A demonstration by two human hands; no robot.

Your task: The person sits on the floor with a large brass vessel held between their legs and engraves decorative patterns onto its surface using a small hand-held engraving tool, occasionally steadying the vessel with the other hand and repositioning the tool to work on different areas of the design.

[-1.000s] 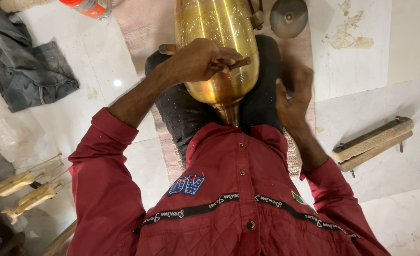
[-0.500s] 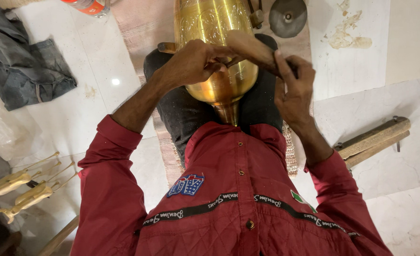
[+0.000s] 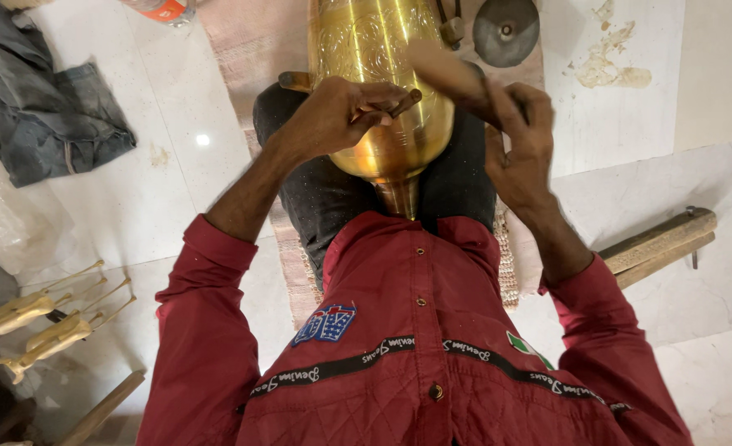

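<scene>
White marble-look floor all round, pale woven mat (image 3: 250, 49) running under me up the middle of the view. I sit on it in a red quilted jacket (image 3: 415, 355) and dark trousers, legs out in front.

Brass vessel (image 3: 382, 91) lies between my knees on my lap, narrow neck pointing back at my chest, fat engraved body going off the top edge. Shiny, with chased pattern on the upper part.

Left hand (image 3: 333, 116) rests on the vessel's belly, fingers curled tight round a thin dark punch or chisel (image 3: 399, 103); its tip sticks out to the right and sits on the brass. Closed grip, no gap I can see.

Right hand (image 3: 518, 124) is raised just right of the vessel, fingers wrapped round the handle of a wooden mallet (image 3: 448, 70). Mallet is motion-blurred and angled up-left across the brass above the chisel. I can't tell if it touches the chisel.

Around: crumpled dark grey cloth (image 3: 44, 107) top left, well apart from me. Plastic bottle with an orange label (image 3: 163, 10) at the top edge. Round dark metal disc (image 3: 506, 29) top right, near the vessel. Two wooden blocks (image 3: 659, 244) on the floor beside my right forearm. Small brass castings (image 3: 44, 322) with thin stems lower left, lying in a loose group. Yellowish stain (image 3: 609, 70) on the floor right of the disc.
</scene>
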